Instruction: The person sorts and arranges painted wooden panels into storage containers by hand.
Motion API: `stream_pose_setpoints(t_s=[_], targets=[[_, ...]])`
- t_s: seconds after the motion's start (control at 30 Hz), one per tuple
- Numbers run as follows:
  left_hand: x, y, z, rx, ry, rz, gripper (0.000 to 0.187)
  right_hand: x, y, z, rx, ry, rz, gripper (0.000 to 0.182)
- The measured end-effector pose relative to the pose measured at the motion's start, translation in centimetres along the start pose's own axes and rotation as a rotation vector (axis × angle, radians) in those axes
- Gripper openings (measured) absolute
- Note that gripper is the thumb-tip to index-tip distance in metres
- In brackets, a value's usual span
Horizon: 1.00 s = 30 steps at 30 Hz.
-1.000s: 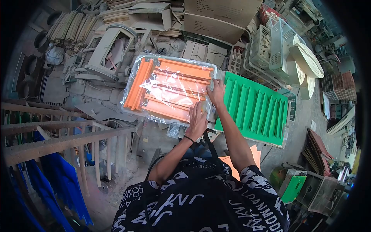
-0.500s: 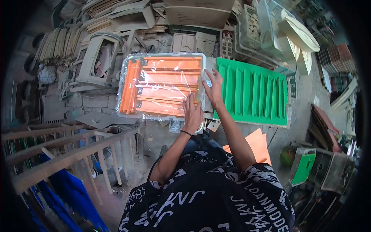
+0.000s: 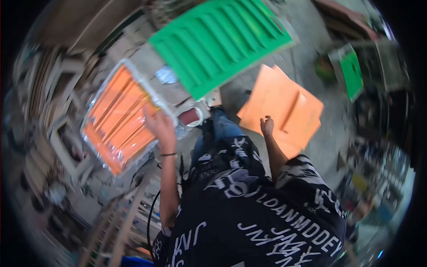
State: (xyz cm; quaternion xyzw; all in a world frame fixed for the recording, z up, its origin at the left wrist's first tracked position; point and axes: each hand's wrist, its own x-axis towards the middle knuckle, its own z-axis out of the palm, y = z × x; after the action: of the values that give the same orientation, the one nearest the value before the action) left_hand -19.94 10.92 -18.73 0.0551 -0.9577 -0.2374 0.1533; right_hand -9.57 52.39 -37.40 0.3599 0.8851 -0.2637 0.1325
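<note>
My left hand [image 3: 161, 127] rests with its fingers stretched out on the near edge of a tray [image 3: 165, 106] wrapped in clear plastic. Orange strips and panels [image 3: 116, 116] lie inside it. To the right, my right hand [image 3: 267, 126] is over the left part of a stack of flat orange sheets [image 3: 300, 111], fingers apart and slightly bent. Whether it touches the sheets is hard to tell. A smaller orange piece lies on top of the stack. Ahead of me is a green panel [image 3: 222, 44] with raised parallel ribs.
A white round container [image 3: 196, 116] with dark red contents stands near my legs. A crumpled clear plastic piece [image 3: 166, 75] lies between tray and green panel. Wooden frames [image 3: 66, 142] crowd the left; a wooden rack [image 3: 122, 218] stands below. Another green sheet [image 3: 351, 73] is at right.
The view has swung right, so the tray and green panel appear turned and shifted left. My right hand has moved from beside the green panel to the orange sheets; my left stays at the tray.
</note>
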Motion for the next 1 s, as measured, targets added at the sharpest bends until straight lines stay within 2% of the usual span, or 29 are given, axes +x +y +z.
stream_pose_setpoints(t_s=[0.03, 0.07, 0.13, 0.2, 0.27, 0.37, 0.43, 0.47, 0.5, 0.53, 0.6, 0.63, 0.67, 0.7, 0.77, 0.8, 0.87, 0.9, 0.97, 1.0], targets=[[0.0, 0.4, -0.2, 0.028, 0.000, 0.011, 0.012, 0.1, 3.2, 0.4, -0.043, 0.009, 0.134, 0.044], [0.0, 0.2, -0.3, 0.053, -0.004, 0.050, 0.010, -0.6, 4.9, -0.3, -0.046, 0.028, 0.192, 0.044], [0.0, 0.3, -0.1, 0.078, -0.031, 0.102, 0.009, -1.5, 6.3, -1.1, -0.007, 0.019, 0.286, 0.055], [-0.1, 0.6, -0.1, -0.029, -0.105, -0.052, 0.009, -1.7, 6.5, -2.3, -0.018, 0.083, 0.356, 0.059], [-0.4, 0.9, -0.6, 0.009, -0.147, -0.074, 0.008, -1.5, 7.2, -3.5, -0.050, 0.159, 0.424, 0.067], [-0.1, 0.9, -0.2, 0.013, -0.170, -0.117, 0.008, 2.3, 11.1, -3.7, -0.057, 0.291, 0.413, 0.074], [-0.3, 0.2, -0.5, 0.092, -0.178, -0.077, 0.009, 5.5, 14.6, -3.9, -0.161, 0.351, 0.380, 0.077], [-0.1, 1.4, -0.5, 0.045, -0.184, -0.145, 0.009, 7.4, 17.3, -3.6, -0.137, 0.359, 0.370, 0.069], [-0.2, 1.5, -0.4, 0.086, -0.162, -0.074, 0.007, 9.5, 21.1, -3.3, -0.613, 0.329, 0.074, 0.049], [-0.1, 1.2, -0.3, 0.134, -0.135, 0.005, 0.006, 11.0, 21.9, -3.7, -0.719, 0.172, -0.042, 0.042], [-0.2, 0.8, -0.2, 0.170, -0.158, 0.016, 0.004, 14.0, 23.5, -4.6, -0.873, -0.130, -0.320, 0.035], [-0.2, 0.7, 0.0, 0.180, -0.146, -0.020, 0.004, 14.8, 23.8, -4.4, -0.556, -0.283, -0.066, 0.039], [-0.3, 0.6, -0.1, 0.174, -0.133, -0.051, 0.004, 15.5, 23.9, -4.2, -0.178, -0.342, 0.243, 0.043], [-0.3, 0.5, -0.5, 0.226, -0.111, -0.049, 0.004, 16.3, 24.1, -3.9, 0.083, -0.314, 0.530, 0.048], [-0.5, 0.4, 0.0, 0.084, -0.130, -0.169, 0.005, 15.8, 24.0, -4.3, 0.355, -0.130, 0.411, 0.058], [-0.6, 0.2, 0.0, 0.080, -0.112, -0.178, 0.005, 16.2, 25.0, -4.1, 0.216, -0.081, 0.421, 0.060], [-0.6, -0.2, -0.1, 0.123, -0.119, -0.157, 0.006, 14.8, 21.1, -5.4, 0.001, 0.013, 0.511, 0.067], [-0.6, -0.2, -0.3, 0.111, -0.098, -0.169, 0.006, 12.5, 16.3, -6.9, -0.069, 0.056, 0.587, 0.070], [-0.4, 0.0, -0.6, 0.065, -0.067, -0.178, 0.007, 11.3, 15.7, -7.9, 0.006, 0.098, 0.605, 0.076], [-0.5, 0.0, -0.7, 0.045, -0.030, -0.192, 0.007, 10.3, 15.0, -8.7, 0.045, 0.113, 0.527, 0.074]])
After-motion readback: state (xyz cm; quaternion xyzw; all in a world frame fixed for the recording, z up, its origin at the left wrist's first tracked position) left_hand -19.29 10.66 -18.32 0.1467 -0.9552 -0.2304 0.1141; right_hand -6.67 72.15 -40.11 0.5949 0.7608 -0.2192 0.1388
